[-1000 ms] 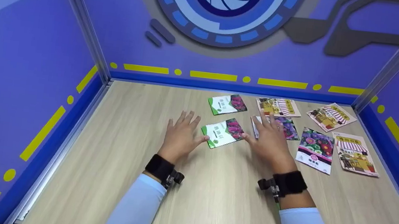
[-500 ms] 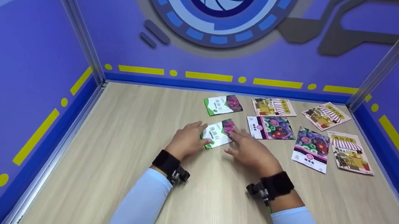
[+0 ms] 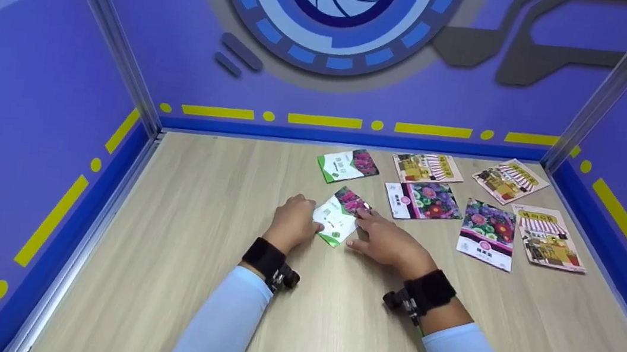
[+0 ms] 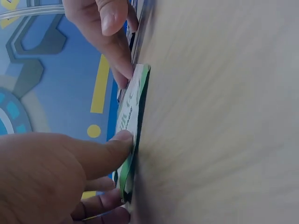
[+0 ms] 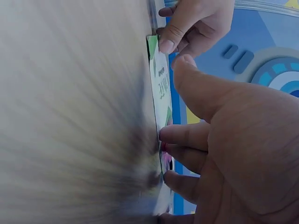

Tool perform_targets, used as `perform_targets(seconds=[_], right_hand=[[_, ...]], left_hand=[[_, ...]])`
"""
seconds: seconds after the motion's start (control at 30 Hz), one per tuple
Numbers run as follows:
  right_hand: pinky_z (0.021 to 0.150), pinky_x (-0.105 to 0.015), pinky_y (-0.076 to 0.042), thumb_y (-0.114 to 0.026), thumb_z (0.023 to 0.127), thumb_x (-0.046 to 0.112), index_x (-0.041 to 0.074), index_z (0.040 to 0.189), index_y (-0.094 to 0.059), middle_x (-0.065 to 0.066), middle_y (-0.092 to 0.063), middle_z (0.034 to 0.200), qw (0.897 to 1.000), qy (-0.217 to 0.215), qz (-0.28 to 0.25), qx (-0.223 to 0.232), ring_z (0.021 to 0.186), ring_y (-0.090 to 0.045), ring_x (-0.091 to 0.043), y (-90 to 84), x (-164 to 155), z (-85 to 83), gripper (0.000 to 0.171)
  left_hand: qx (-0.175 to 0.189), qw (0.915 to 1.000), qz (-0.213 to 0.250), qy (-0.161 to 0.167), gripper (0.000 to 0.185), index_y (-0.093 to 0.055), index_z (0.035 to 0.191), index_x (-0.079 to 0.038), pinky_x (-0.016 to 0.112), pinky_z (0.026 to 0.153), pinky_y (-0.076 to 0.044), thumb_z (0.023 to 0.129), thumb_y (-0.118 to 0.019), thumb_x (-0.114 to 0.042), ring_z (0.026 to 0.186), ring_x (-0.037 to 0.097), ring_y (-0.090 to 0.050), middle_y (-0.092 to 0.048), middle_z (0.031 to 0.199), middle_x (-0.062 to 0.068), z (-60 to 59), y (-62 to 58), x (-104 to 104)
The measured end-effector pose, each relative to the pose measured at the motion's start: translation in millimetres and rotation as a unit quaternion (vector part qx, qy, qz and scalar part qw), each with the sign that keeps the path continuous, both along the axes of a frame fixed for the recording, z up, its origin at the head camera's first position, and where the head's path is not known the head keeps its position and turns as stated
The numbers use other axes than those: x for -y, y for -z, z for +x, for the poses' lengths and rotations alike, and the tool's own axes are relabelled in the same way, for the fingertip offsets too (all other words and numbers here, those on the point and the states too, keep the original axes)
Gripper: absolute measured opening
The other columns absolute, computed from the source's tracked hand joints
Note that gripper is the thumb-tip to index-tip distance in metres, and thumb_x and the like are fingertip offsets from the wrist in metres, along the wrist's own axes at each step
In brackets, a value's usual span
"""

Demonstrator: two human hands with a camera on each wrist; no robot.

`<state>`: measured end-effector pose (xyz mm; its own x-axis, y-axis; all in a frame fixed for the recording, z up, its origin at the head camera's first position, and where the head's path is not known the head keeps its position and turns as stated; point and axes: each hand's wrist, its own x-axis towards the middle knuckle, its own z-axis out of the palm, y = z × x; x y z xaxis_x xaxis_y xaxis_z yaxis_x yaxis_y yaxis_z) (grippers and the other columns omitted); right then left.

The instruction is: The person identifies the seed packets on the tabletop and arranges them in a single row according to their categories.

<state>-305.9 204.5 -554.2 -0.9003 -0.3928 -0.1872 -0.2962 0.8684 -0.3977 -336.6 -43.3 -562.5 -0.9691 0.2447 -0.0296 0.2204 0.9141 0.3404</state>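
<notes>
A green-and-white seed packet with pink flowers lies slanted on the wooden table, held between both hands. My left hand pinches its near white end, thumb on top and fingers curled at the edge. My right hand grips the flower end, with curled fingertips on the packet and the thumb just over it. The left wrist view shows the packet edge-on, slightly raised off the wood.
A second green-and-white packet lies behind. To the right are two flower packets and three shop-front packets. Blue walls and metal posts enclose the table.
Both hands closed in from flat beside the packet and took hold of its ends. The packet turned from lying across to slanting.
</notes>
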Motion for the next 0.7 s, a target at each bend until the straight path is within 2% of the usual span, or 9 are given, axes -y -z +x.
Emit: perform_targets(seconds=[0.23, 0.37, 0.5, 0.6, 0.7], right_hand=[[0.139, -0.062, -0.032, -0.068, 0.113, 0.049, 0.004, 0.168, -0.053, -0.020, -0.034, 0.185, 1.000, 0.001, -0.007, -0.008, 0.173, -0.031, -0.047, 0.7, 0, -3.0, 0.072], [0.139, -0.062, -0.032, -0.068, 0.114, 0.046, 0.002, 0.165, -0.057, -0.023, -0.032, 0.185, 1.000, 0.001, -0.025, -0.017, 0.171, -0.034, -0.048, 2.4, 0, -6.7, 0.068], [0.138, -0.062, -0.034, -0.070, 0.113, 0.043, 0.002, 0.161, -0.061, -0.025, -0.029, 0.186, 0.998, 0.012, -0.048, -0.024, 0.169, -0.037, -0.049, 4.4, 2, -11.1, 0.064], [0.136, -0.064, -0.037, -0.072, 0.111, 0.042, 0.006, 0.162, -0.062, -0.026, -0.028, 0.186, 0.997, 0.034, -0.063, -0.026, 0.168, -0.038, -0.051, 5.3, 5, -14.1, 0.063], [0.135, -0.066, -0.037, -0.073, 0.110, 0.041, 0.011, 0.167, -0.057, -0.026, -0.027, 0.186, 0.995, 0.059, -0.072, -0.027, 0.169, -0.037, -0.051, 6.5, 8, -17.1, 0.066]], left_hand=[[0.026, 0.9950, 0.090, -0.033, 0.046, -0.075, 0.123, 0.004, 0.047, 0.098, -0.062, 0.096, -0.094, -0.028, 0.103, 0.028, -0.069, -0.071, 0.119, 0.017, 3.5, 2.1, 2], [0.049, 0.9896, 0.123, -0.056, 0.034, -0.072, 0.115, 0.001, 0.044, 0.093, -0.060, 0.101, -0.089, -0.024, 0.096, 0.023, -0.062, -0.072, 0.113, 0.014, 4.0, 2.8, 3], [0.070, 0.9797, 0.164, -0.091, 0.024, -0.070, 0.110, -0.002, 0.040, 0.088, -0.057, 0.105, -0.084, -0.021, 0.094, 0.022, -0.061, -0.071, 0.107, 0.009, 4.6, 2.8, 5], [0.072, 0.9750, 0.182, -0.105, 0.023, -0.067, 0.101, -0.005, 0.036, 0.081, -0.052, 0.104, -0.084, -0.020, 0.090, 0.022, -0.059, -0.066, 0.098, 0.006, 4.9, 2.7, 6], [0.065, 0.9748, 0.184, -0.107, 0.031, -0.060, 0.089, -0.010, 0.034, 0.073, -0.045, 0.104, -0.085, -0.021, 0.083, 0.021, -0.054, -0.057, 0.087, 0.002, 5.4, 3.0, 7]])
